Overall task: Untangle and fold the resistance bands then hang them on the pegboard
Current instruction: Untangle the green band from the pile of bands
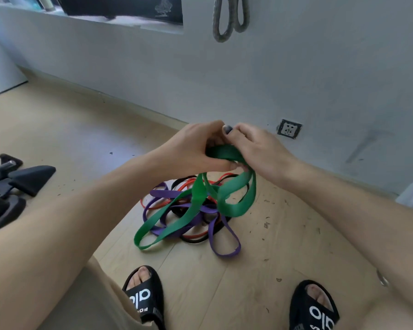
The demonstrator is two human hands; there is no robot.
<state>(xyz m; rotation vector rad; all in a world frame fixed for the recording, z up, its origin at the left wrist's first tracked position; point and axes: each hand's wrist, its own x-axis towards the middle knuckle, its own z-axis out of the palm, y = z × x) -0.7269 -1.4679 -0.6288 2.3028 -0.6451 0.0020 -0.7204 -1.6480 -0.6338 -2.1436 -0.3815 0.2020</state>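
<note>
A wide green resistance band [196,198] hangs in loops from both of my hands, held above the floor near the wall. My left hand [191,148] grips its gathered upper part, fingers curled round it. My right hand [255,148] pinches the same bunch from the right. The green band's lower loop trails onto a tangled pile on the floor: a purple band [222,244], a red band [196,182] and a black band [193,239] wound through one another. A grey band [229,17] hangs folded on the wall above.
My two feet in black slides [143,296] stand on the pale wood floor just in front of the pile. Black exercise equipment [14,184] lies at the left. A wall socket [289,128] sits low on the grey wall.
</note>
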